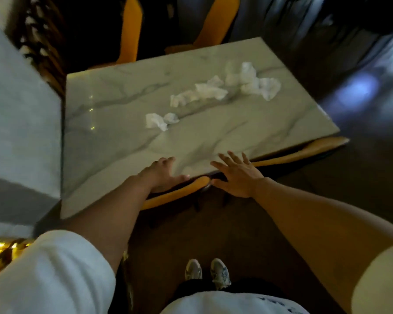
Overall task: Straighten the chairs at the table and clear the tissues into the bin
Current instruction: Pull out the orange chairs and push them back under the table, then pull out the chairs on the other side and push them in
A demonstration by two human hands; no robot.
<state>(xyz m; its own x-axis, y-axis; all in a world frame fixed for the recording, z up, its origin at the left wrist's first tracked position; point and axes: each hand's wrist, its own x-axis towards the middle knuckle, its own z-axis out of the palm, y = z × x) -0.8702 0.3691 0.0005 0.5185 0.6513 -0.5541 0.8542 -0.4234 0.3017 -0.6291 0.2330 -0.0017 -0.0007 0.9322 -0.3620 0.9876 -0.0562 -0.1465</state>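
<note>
Two yellow chairs sit tucked under the worktop's (123,141) near edge. My left hand (162,175) curls over the back of the near-left chair (179,192), gripping it; my right hand (236,173) is spread flat, released, beside the near-right chair (304,152). I should push squarely, keeping both backs parallel to that edge. Crumpled tissues (213,91) lie mid-worktop toward the far right corner; no bin shows.

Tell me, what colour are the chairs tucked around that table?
Yellow-orange. The chairs show this in the head view, around the pale marble-patterned table.
</note>
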